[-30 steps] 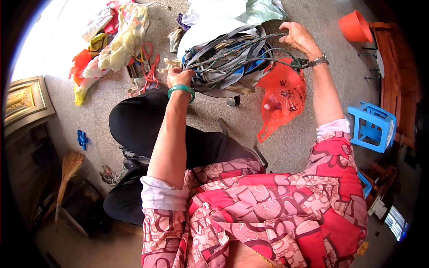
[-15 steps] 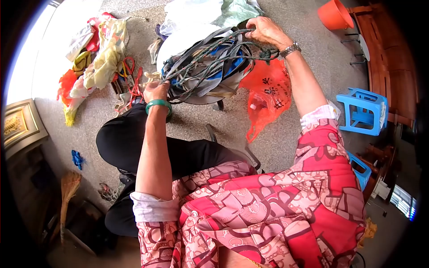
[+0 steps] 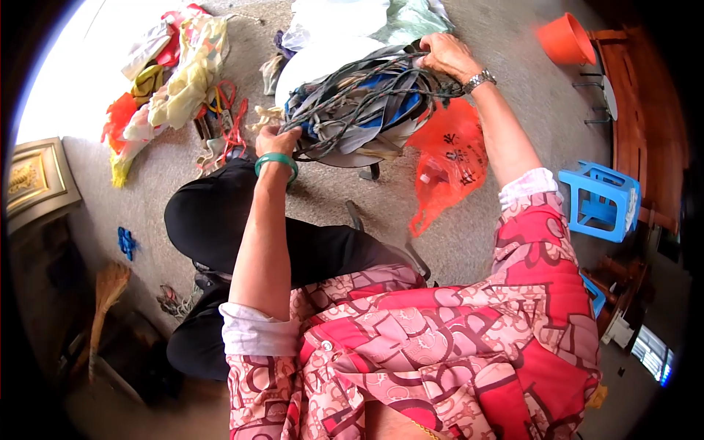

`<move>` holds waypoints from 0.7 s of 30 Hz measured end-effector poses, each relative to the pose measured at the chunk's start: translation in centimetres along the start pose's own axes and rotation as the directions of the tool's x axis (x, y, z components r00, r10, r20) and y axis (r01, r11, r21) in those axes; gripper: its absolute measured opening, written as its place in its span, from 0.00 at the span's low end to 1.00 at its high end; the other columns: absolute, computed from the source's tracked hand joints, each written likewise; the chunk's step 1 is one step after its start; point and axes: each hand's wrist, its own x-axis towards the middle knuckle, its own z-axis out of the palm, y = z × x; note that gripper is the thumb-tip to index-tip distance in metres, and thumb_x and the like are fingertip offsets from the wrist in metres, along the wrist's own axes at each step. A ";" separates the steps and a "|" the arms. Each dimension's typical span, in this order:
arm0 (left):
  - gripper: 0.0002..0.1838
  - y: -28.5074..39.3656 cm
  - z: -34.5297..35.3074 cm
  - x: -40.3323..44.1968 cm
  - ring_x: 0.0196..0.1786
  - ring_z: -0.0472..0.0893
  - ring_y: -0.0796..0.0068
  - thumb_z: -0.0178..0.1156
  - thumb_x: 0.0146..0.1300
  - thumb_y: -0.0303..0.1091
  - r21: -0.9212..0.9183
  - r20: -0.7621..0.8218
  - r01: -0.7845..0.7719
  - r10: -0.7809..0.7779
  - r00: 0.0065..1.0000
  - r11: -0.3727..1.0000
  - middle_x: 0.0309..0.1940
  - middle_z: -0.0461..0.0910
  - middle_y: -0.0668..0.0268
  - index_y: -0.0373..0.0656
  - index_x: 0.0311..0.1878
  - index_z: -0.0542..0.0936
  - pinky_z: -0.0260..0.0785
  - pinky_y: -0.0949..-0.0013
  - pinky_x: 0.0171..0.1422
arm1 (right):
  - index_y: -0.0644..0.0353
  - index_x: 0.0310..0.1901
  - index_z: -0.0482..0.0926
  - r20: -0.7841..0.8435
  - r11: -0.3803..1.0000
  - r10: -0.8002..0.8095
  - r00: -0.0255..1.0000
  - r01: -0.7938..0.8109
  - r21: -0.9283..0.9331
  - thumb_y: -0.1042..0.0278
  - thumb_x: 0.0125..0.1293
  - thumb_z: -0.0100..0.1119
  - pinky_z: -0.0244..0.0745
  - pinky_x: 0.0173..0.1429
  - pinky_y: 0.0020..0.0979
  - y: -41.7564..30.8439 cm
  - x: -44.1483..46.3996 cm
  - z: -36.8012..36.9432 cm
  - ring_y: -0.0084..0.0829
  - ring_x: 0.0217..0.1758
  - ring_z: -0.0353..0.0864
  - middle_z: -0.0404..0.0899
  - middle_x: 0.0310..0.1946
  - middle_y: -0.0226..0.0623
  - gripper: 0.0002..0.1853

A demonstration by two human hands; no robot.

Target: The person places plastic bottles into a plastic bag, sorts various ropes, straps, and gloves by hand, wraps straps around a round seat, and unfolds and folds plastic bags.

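A tangled bundle of dark cord and flat grey straps [image 3: 359,106], with bits of blue in it, lies on a round white stool top [image 3: 301,72]. My left hand [image 3: 277,139], below a green bangle, is closed on the left end of the cords. At the far right end my right hand [image 3: 446,56], with a metal watch at the wrist, grips the cords too. Its fingertips are partly hidden by the bundle. Behind the bundle are a white plastic bag [image 3: 334,22] and a pale green plastic bag [image 3: 411,20].
A red plastic bag [image 3: 451,158] lies on the floor right of the stool. Crumpled bags and cloths [image 3: 176,88] are heaped at the left, near red-handled tools [image 3: 231,121]. A blue stool [image 3: 601,202] and an orange bucket [image 3: 566,38] stand at the right; a broom [image 3: 106,301] leans lower left.
The whole view has shifted slightly, so the stool and bundle appear further right. Both hands keep their hold at the bundle's two ends, and the cords between them lie a little differently.
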 end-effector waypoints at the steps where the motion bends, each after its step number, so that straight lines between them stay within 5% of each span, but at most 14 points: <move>1: 0.27 -0.3 0.0 0.2 0.43 0.78 0.63 0.69 0.37 0.43 0.026 -0.007 -0.019 0.019 1.000 0.999 0.38 0.79 0.54 0.34 0.40 0.78 0.68 0.67 0.49 | 0.57 0.38 0.75 -0.035 0.999 -0.044 0.998 0.044 -0.008 0.56 0.44 0.66 0.71 0.45 0.42 -0.5 0.0 0.4 0.44 0.45 0.76 0.77 0.38 0.44 0.20; 4: 0.27 -0.6 0.5 0.4 0.39 0.79 0.63 0.68 0.39 0.48 0.081 -0.091 -0.019 0.026 0.995 0.997 0.35 0.79 0.54 0.34 0.38 0.78 0.68 0.67 0.47 | 0.57 0.38 0.73 -0.171 0.981 -0.184 0.968 0.170 -0.090 0.57 0.44 0.66 0.72 0.45 0.41 -2.5 -0.9 1.6 0.44 0.43 0.76 0.76 0.36 0.45 0.21; 5: 0.24 -0.1 -0.1 0.3 0.35 0.79 0.64 0.67 0.40 0.48 0.083 0.020 0.010 -0.012 1.000 0.997 0.29 0.80 0.56 0.35 0.33 0.80 0.68 0.67 0.43 | 0.57 0.46 0.72 -0.124 0.989 -0.137 0.983 0.128 -0.078 0.57 0.48 0.64 0.70 0.46 0.42 -4.2 -1.5 1.2 0.46 0.43 0.74 0.73 0.40 0.44 0.24; 6: 0.24 0.0 -0.1 0.1 0.35 0.79 0.64 0.67 0.40 0.48 0.082 0.017 0.015 -0.017 1.000 0.997 0.29 0.80 0.56 0.35 0.33 0.80 0.68 0.67 0.43 | 0.59 0.41 0.74 -0.103 0.992 -0.129 0.986 0.128 -0.017 0.59 0.51 0.60 0.71 0.43 0.38 -5.8 -2.0 1.0 0.40 0.38 0.75 0.75 0.36 0.42 0.18; 8: 0.18 0.0 0.4 0.0 0.20 0.72 0.76 0.66 0.46 0.43 0.024 -0.057 -0.028 0.029 0.998 0.999 0.16 0.74 0.65 0.34 0.22 0.77 0.64 0.72 0.24 | 0.59 0.36 0.76 0.184 0.970 -0.165 0.969 0.125 0.210 0.61 0.54 0.56 0.72 0.40 0.33 -9.1 -3.2 0.8 0.35 0.33 0.76 0.76 0.31 0.41 0.12; 10: 0.18 -0.1 0.4 0.3 0.20 0.73 0.76 0.66 0.47 0.42 0.034 -0.047 -0.030 0.032 0.998 0.999 0.18 0.74 0.64 0.33 0.24 0.76 0.66 0.72 0.22 | 0.62 0.32 0.77 0.308 0.854 -0.474 0.825 0.345 0.390 0.62 0.55 0.51 0.72 0.40 0.34 -11.3 -4.6 2.1 0.37 0.32 0.76 0.76 0.26 0.43 0.11; 12: 0.25 -0.3 0.5 0.6 0.32 0.79 0.66 0.67 0.41 0.49 -0.011 -0.002 0.050 -0.050 0.999 0.999 0.26 0.79 0.56 0.34 0.31 0.80 0.69 0.66 0.42 | 0.65 0.36 0.75 0.019 0.778 -0.551 0.834 0.505 0.373 0.66 0.55 0.49 0.72 0.41 0.37 -12.2 -6.0 6.1 0.42 0.35 0.76 0.75 0.30 0.45 0.12; 14: 0.27 0.9 0.0 -0.9 0.33 0.79 0.65 0.67 0.40 0.50 -0.127 0.054 0.140 -0.134 0.990 0.982 0.27 0.79 0.54 0.31 0.34 0.79 0.69 0.66 0.41 | 0.67 0.44 0.70 -0.095 0.809 -0.506 0.857 0.510 0.293 0.70 0.53 0.46 0.71 0.42 0.40 -12.7 -6.3 8.7 0.48 0.38 0.74 0.71 0.35 0.48 0.17; 16: 0.28 0.1 0.3 0.1 0.30 0.79 0.66 0.67 0.40 0.48 -0.090 0.037 0.090 -0.087 0.996 0.992 0.27 0.79 0.53 0.29 0.34 0.78 0.71 0.67 0.35 | 0.68 0.42 0.70 -0.009 0.842 -0.463 0.886 0.443 0.309 0.71 0.51 0.46 0.71 0.42 0.41 -13.8 -6.3 10.2 0.48 0.38 0.74 0.72 0.33 0.50 0.16; 17: 0.27 0.0 0.4 0.3 0.27 0.79 0.68 0.68 0.40 0.47 -0.113 0.064 0.099 -0.092 0.994 0.989 0.27 0.79 0.55 0.29 0.34 0.78 0.70 0.68 0.29 | 0.66 0.26 0.71 -0.057 0.826 -0.467 0.882 0.458 0.330 0.72 0.48 0.47 0.72 0.37 0.44 -15.0 -6.3 10.1 0.51 0.32 0.76 0.73 0.27 0.53 0.06; 18: 0.27 -0.2 0.5 0.4 0.27 0.79 0.68 0.68 0.40 0.47 -0.115 0.064 0.097 -0.090 0.994 0.989 0.27 0.79 0.55 0.29 0.34 0.78 0.70 0.68 0.29 | 0.67 0.24 0.71 0.035 0.846 -0.411 0.911 0.367 0.388 0.73 0.47 0.46 0.72 0.36 0.45 -15.9 -6.6 9.9 0.53 0.31 0.76 0.73 0.24 0.56 0.06; 21: 0.28 0.7 0.6 -0.6 0.26 0.78 0.68 0.68 0.41 0.46 -0.183 0.129 0.154 -0.132 0.983 0.971 0.28 0.79 0.55 0.27 0.35 0.78 0.69 0.69 0.30 | 0.67 0.27 0.70 -0.109 0.749 -0.416 0.903 0.408 0.522 0.75 0.48 0.44 0.70 0.35 0.45 -16.6 -7.1 11.4 0.53 0.30 0.73 0.72 0.22 0.52 0.06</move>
